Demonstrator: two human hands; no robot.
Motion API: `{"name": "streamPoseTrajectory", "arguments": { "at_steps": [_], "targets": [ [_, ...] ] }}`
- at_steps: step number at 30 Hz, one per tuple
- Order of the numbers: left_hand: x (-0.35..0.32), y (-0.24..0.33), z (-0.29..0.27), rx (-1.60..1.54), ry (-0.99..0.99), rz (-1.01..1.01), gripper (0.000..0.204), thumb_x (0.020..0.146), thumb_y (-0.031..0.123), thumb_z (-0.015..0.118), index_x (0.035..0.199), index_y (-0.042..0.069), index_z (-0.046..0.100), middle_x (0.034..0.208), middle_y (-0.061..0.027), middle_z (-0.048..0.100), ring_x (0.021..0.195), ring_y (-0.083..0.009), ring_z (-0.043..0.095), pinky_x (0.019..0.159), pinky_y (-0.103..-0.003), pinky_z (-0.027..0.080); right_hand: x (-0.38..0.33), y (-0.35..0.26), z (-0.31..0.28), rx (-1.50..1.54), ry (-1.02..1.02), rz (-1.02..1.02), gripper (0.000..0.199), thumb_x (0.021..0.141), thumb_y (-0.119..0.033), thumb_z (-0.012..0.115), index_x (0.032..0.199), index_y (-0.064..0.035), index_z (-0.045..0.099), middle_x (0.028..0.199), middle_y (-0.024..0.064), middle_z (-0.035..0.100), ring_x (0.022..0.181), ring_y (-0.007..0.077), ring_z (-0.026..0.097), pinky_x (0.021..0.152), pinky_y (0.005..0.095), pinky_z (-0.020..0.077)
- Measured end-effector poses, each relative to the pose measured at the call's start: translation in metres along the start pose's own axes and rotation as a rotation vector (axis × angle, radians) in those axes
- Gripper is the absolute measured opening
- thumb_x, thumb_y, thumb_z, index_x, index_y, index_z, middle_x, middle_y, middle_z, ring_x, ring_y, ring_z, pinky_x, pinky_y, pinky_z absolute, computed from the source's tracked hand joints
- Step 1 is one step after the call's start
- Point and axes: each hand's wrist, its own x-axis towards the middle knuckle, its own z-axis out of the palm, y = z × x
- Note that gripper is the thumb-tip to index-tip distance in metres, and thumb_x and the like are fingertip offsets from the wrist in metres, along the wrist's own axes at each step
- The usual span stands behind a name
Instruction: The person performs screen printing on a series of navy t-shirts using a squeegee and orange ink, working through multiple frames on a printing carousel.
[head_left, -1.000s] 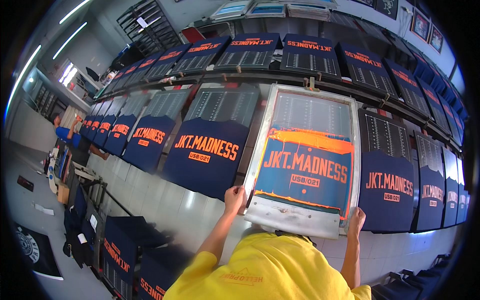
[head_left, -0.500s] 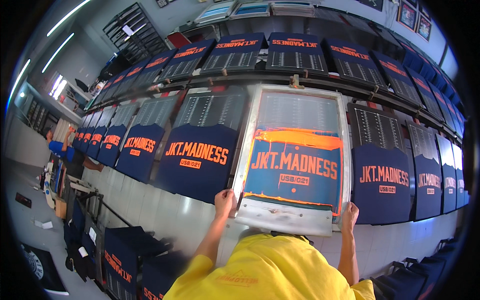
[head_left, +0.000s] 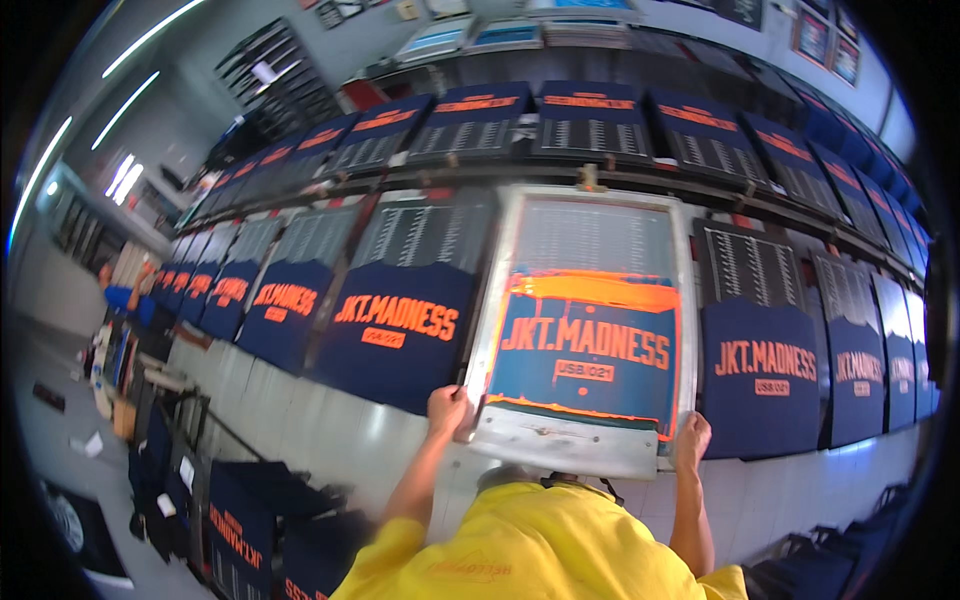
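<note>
A metal-framed printing screen (head_left: 585, 330) with blue mesh and orange ink lies on the long sloped table (head_left: 330, 430), over one navy shirt. My left hand (head_left: 446, 410) grips the frame's near left corner. At the near right corner, my right hand (head_left: 692, 441) holds the frame edge. An orange band of ink runs across the screen's upper part. Navy shirts with orange lettering lie to the left (head_left: 395, 325) and right (head_left: 765, 375) of the screen.
A second row of navy shirts (head_left: 590, 120) lies on the far table. More printed shirts hang on a rack (head_left: 240, 520) at the lower left. A person in blue (head_left: 118, 295) stands far left. Framed screens (head_left: 440, 40) lean at the back.
The screen has come down closer to the shirt on the table, and my view has moved nearer. Both hands keep their hold on the frame's near corners.
</note>
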Motion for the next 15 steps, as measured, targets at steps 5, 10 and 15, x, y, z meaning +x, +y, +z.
{"name": "streamPoseTrajectory", "arguments": {
  "at_steps": [5,10,15],
  "targets": [
    [0.009,0.008,0.000,-0.053,-0.059,-0.036,0.031,0.088,0.030,0.063,0.085,0.000,0.070,0.079,-0.0227,0.067,0.076,-0.0400,0.066,0.067,-0.046,0.050,0.012,0.036,0.002,-0.023,-0.035,-0.024,0.035,0.099,-0.020,0.048,0.110,0.0104,0.063,0.094,0.0199,0.068,0.085,0.0241,0.062,0.079,0.0365,0.0476],
    [-0.005,0.019,-0.006,-0.125,0.016,-0.034,0.034,0.090,0.032,0.062,0.106,0.003,0.070,0.105,-0.0197,0.070,0.097,-0.0370,0.067,0.083,-0.044,0.053,0.013,0.029,0.000,0.033,-0.049,-0.119,0.039,0.100,-0.023,0.048,0.119,0.0080,0.063,0.114,0.0220,0.068,0.107,0.0289,0.064,0.095,0.0365,0.0464],
    [-0.049,0.055,-0.036,-0.334,0.146,0.196,0.029,0.093,0.028,0.062,0.103,0.002,0.068,0.098,-0.0142,0.068,0.084,-0.0291,0.067,0.073,-0.039,0.055,0.003,0.020,-0.004,0.049,0.054,-0.388,0.039,0.099,-0.017,0.053,0.132,0.0031,0.054,0.126,0.0178,0.062,0.115,0.0273,0.060,0.096,0.0361,0.0472]
  ]
}}
